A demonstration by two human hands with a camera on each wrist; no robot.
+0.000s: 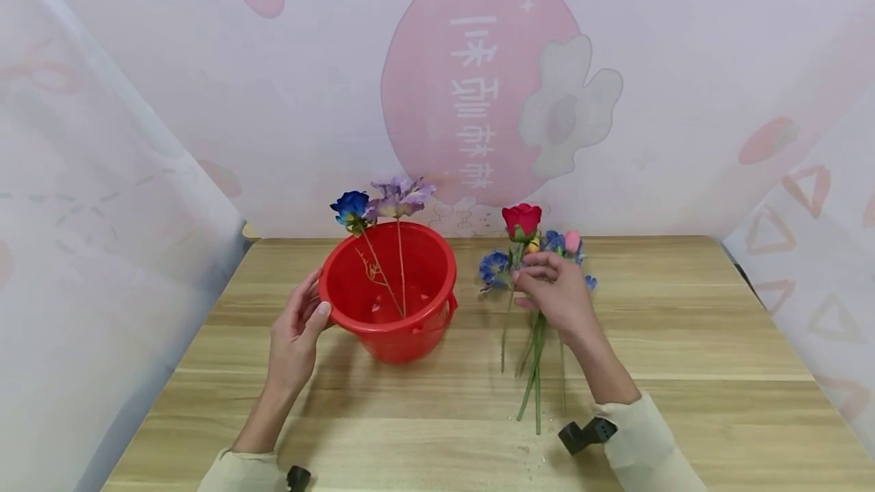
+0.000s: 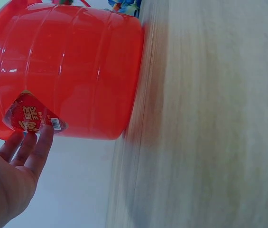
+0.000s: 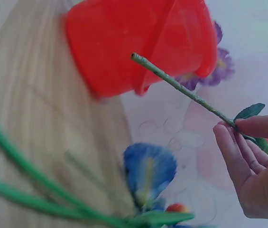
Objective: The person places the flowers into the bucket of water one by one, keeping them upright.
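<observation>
Right hand (image 1: 562,296) pinches the rose (image 1: 522,222) by its stem near the loose flowers (image 1: 494,270), left hand (image 1: 295,331) grips the bucket (image 1: 396,346) rim; carried too low, it could catch there and twist.

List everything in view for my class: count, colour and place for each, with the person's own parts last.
Bucket: 1, red, on the table
Label: 1, red and gold, bucket's side
Handle: 1, red, on the bucket
Blue rose: 1, blue, stem in bucket
Purple flower: 1 stem, purple, in bucket
Red rose: 1, red, in right hand
Blue blooms: several, partly hidden, blue, beside right hand
Pink bud: 1, pink, among them
Stems: several, green, below the blooms
Table: 1, wood-coloured, beneath
Backdrop: count unclear, whitish with pink prints, around the table
Wrist devices: 2, black, at the cuffs
Sleeves: 2, pale, on the forearms
Left hand: 1, touching bucket
Right hand: 1, pinching the red rose's stem
</observation>
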